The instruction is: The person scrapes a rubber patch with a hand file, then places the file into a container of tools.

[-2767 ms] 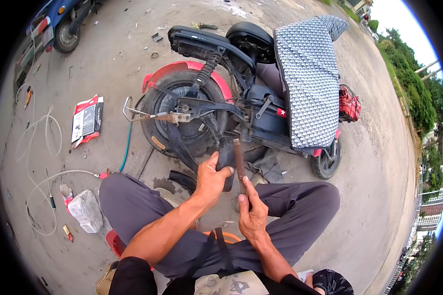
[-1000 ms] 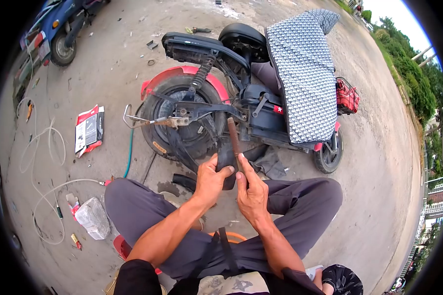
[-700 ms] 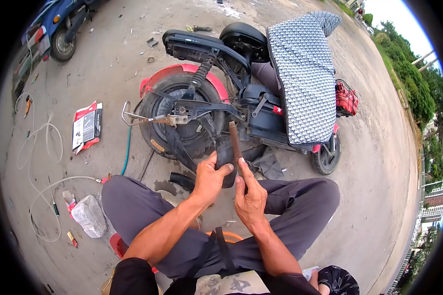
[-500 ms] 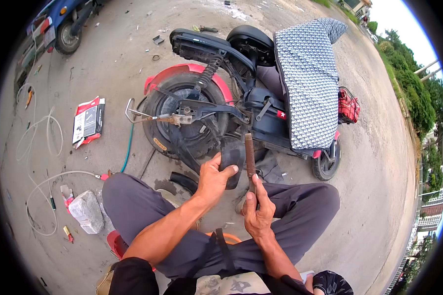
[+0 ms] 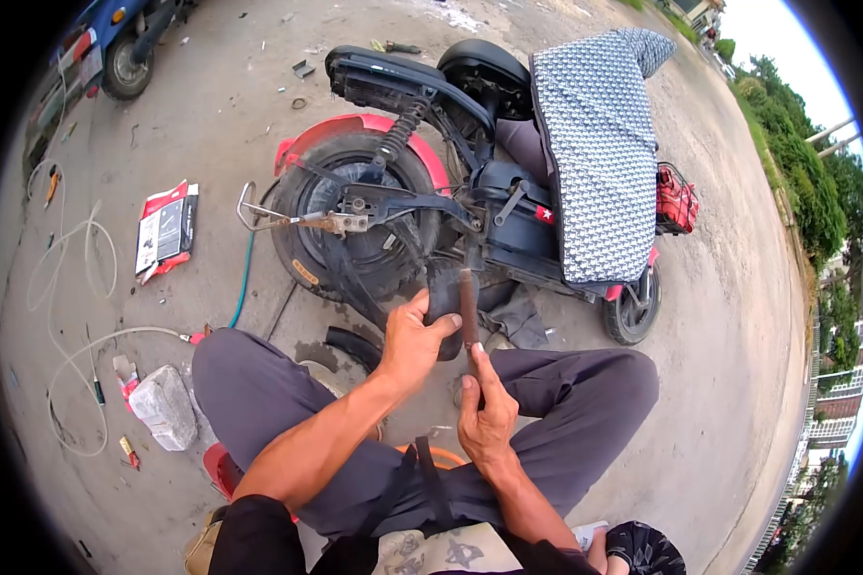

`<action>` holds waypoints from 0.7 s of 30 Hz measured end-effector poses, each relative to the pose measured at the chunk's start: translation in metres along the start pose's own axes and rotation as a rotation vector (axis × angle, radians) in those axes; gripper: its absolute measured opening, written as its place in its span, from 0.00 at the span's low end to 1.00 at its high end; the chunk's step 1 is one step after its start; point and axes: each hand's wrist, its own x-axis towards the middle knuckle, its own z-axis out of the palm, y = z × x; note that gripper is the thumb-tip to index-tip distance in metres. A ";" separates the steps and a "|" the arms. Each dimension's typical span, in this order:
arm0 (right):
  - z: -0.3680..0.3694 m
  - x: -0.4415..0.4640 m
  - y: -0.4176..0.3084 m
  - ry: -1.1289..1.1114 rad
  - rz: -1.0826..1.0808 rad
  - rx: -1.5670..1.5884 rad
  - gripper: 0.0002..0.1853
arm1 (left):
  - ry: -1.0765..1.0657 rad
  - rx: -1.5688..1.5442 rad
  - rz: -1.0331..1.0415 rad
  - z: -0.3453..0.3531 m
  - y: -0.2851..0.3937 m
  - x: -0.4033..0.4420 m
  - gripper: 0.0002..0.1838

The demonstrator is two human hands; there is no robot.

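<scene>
My left hand is closed on a black rubber inner tube, thumb pressed on its near side. From there the tube runs back toward the scooter's rear wheel. In my right hand is a rusty brown file, gripped at its lower end and pointing away from me. Its blade lies along the right side of the held tube, seemingly touching it. The wheel belongs to an electric scooter lying on its side, with a patterned cover draped over its front.
Left on the concrete are a red, white and black packet, a pale stone block, a clear hose and a screwdriver. A dark cloth lies beyond my right knee. Another vehicle's wheel stands at upper left.
My right hand has moved left with the file, bringing its blade from beside the tube over to the tube's right side. My left hand keeps its grip.
</scene>
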 end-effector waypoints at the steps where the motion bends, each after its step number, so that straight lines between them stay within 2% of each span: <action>1: 0.002 0.013 0.003 0.002 -0.016 -0.012 0.25 | 0.004 0.012 0.032 0.001 0.002 0.004 0.13; 5: 0.003 0.062 -0.008 0.003 -0.042 -0.024 0.27 | 0.012 0.006 0.064 -0.003 0.006 0.006 0.12; 8: -0.003 0.028 0.011 0.125 -0.107 0.101 0.27 | 0.030 -0.023 0.029 0.002 0.019 0.002 0.11; 10: -0.006 -0.003 0.011 0.024 -0.064 0.059 0.27 | 0.015 0.022 0.032 0.002 0.021 0.002 0.10; 12: 0.005 -0.006 0.008 0.059 -0.098 -0.009 0.28 | -0.003 0.000 0.021 0.002 0.016 0.004 0.10; 13: 0.008 0.006 0.005 0.081 -0.124 -0.042 0.28 | -0.016 -0.002 0.014 0.001 0.012 0.005 0.09; 16: 0.011 0.047 -0.011 0.000 -0.007 0.020 0.26 | 0.019 0.004 0.054 -0.002 0.001 0.009 0.09; 21: 0.005 0.002 0.008 0.050 -0.144 -0.058 0.27 | 0.037 -0.051 0.040 0.000 0.012 0.005 0.05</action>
